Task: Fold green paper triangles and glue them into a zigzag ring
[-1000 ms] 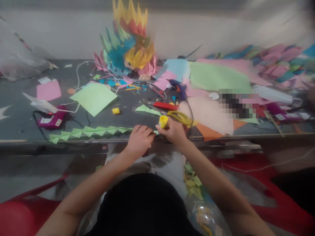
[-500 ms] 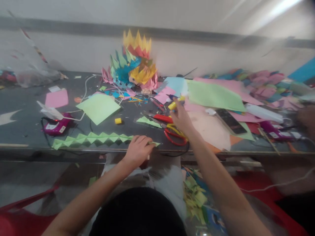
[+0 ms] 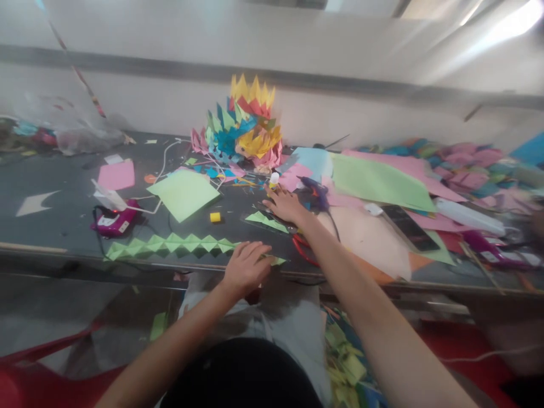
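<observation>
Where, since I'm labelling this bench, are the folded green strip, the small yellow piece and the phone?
Folded green strip [image 3: 173, 246]: head view, middle of its zigzag length.
Small yellow piece [image 3: 215, 217]: head view, its side.
Phone [image 3: 410, 228]: head view, middle of its dark screen.

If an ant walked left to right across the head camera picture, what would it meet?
Pale paper scrap, purple box, yellow cap, person's left hand, person's right hand, black phone, another purple box.

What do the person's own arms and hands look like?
The left hand and right hand are ungloved. The left arm and right arm show bare, no sleeves in frame. No watch, bracelet or marking shows, though blur limits detail.
</observation>
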`<state>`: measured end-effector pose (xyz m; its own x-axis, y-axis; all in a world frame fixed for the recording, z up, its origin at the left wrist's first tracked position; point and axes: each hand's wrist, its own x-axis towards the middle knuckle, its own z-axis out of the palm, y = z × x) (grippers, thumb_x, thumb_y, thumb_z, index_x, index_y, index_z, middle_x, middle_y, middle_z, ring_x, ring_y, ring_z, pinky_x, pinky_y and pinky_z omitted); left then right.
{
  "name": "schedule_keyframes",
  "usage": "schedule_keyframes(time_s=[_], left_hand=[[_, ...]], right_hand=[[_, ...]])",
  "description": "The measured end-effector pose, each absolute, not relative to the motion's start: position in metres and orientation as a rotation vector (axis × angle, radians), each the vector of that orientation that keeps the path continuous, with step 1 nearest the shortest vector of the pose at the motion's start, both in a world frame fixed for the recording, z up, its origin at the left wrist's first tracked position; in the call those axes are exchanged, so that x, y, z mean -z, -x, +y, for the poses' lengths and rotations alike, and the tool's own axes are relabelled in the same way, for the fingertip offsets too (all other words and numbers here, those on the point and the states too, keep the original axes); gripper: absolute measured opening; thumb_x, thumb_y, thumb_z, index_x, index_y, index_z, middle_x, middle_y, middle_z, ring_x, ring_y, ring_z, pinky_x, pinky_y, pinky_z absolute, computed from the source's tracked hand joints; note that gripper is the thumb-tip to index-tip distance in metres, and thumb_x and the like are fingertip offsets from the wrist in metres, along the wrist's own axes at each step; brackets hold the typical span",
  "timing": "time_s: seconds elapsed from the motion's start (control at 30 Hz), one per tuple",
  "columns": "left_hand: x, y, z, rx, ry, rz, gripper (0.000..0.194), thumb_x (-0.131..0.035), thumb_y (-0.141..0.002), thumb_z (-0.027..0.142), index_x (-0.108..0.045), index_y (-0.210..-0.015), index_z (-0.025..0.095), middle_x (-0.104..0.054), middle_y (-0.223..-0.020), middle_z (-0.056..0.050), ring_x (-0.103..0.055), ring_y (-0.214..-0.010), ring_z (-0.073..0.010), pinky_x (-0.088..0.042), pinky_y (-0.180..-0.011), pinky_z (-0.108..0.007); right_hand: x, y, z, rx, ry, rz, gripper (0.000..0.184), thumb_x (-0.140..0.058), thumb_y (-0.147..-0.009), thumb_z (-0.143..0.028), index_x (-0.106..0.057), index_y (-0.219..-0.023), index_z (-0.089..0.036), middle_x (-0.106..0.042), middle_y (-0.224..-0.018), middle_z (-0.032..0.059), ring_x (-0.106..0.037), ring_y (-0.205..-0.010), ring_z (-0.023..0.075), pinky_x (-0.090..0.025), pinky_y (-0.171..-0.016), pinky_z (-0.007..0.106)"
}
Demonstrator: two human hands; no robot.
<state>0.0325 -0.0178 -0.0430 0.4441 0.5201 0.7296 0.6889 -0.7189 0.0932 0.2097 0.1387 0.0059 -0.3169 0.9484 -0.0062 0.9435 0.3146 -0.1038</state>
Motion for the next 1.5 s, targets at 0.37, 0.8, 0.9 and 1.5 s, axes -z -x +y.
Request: schedule_keyframes(time_s=[0.37,0.8,0.9,1.5], left_hand=[[0.043,-0.034,-0.018,1.186,2.459,-1.082,0.012,-0.057,-0.083,0.023,-0.065,-0.09,0.027,-0.068,-0.105,0.003,-0.056,-0.104,-0.0159,-0.035,-0.095,-0.034],[0.042,-0.035,-0.018,1.237,2.439,-1.06,0.012,-0.055,-0.082,0.022,-0.064,-0.089,0.027,-0.068,-0.103,0.003,-0.057,-0.103,-0.0162,-0.034,-0.094,-0.034],[0.041,-0.036,-0.018,1.253,2.432,-1.057,0.011,-0.055,-0.083,0.022,-0.064,-0.089,0.026,-0.068,-0.102,0.003,-0.057,-0.102,-0.0161,-0.034,-0.095,-0.034],[0.029,-0.034,-0.017,1.145,2.713,-1.162,0.011,-0.053,-0.086,0.022,-0.062,-0.091,0.025,-0.068,-0.094,0.002,-0.056,-0.097,-0.016,-0.026,-0.103,-0.04]], right_hand=[[-0.006,-0.218,0.141,-0.149,1.759,-2.556,0.065,-0.021,-0.089,-0.062,-0.016,-0.146,-0.03,-0.03,-0.147,0.0155,-0.022,-0.136,0.0349,-0.027,-0.099,0.061],[-0.021,-0.22,0.128,-0.17,1.737,-2.59,0.059,-0.032,-0.089,-0.058,-0.035,-0.14,-0.028,-0.029,-0.148,0.0145,-0.025,-0.136,0.0334,-0.028,-0.102,0.053],[-0.029,-0.221,0.106,-0.091,1.752,-2.464,0.052,-0.04,-0.089,-0.05,-0.047,-0.133,-0.022,-0.044,-0.139,0.0133,-0.044,-0.125,0.03,-0.036,-0.099,0.044],[-0.035,-0.197,0.053,0.114,0.983,-2.24,0.017,-0.051,-0.088,-0.025,-0.066,-0.095,-0.02,-0.071,-0.09,0.0047,-0.064,-0.088,0.016,-0.047,-0.081,0.029]])
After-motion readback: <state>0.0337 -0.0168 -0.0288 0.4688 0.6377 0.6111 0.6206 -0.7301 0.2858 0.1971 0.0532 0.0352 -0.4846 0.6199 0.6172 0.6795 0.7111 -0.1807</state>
